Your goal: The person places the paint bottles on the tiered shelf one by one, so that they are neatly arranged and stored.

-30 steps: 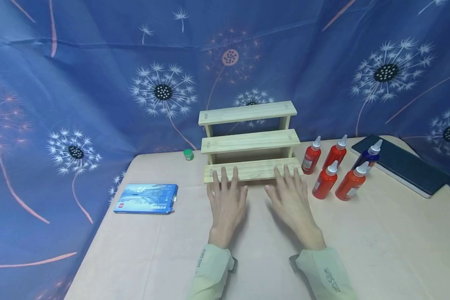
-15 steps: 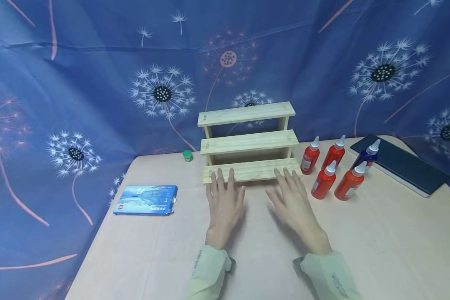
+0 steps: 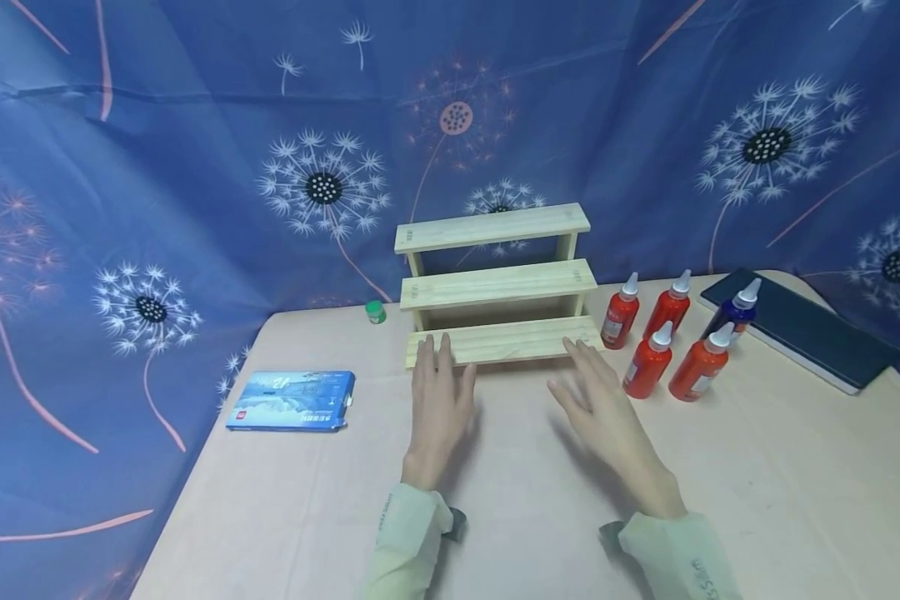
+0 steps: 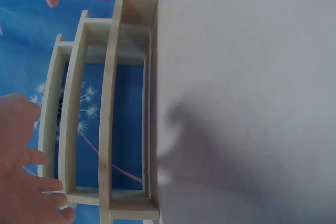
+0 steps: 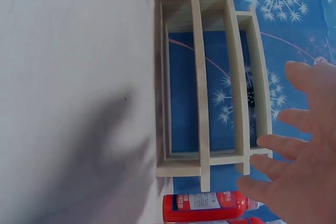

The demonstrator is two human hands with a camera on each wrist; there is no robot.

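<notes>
A three-tier wooden step shelf (image 3: pixel 498 286) stands at the back middle of the table, its lowest plank nearest me. My left hand (image 3: pixel 438 408) is held over the table before the plank's left end, fingers extended and nothing in them. Before the right end is my right hand (image 3: pixel 603 408), also with extended fingers and holding nothing. Both wrist views show the shelf's frame (image 4: pixel 107 98) from the front, with the fingers (image 5: pixel 283 145) spread in front of its end and a shadow below on the cloth.
Several red bottles (image 3: pixel 648 362) and a dark blue bottle (image 3: pixel 733 313), all with pale nozzles, stand right of the shelf. Behind them lies a dark flat book (image 3: pixel 810 329). A blue box (image 3: pixel 292 400) lies at left, and a small green-lidded jar (image 3: pixel 376 312) stands beside the shelf.
My hands have moved apart, left hand to the left and right hand to the right, and turned so the palms face inward more. The shelf and bottles stay put.
</notes>
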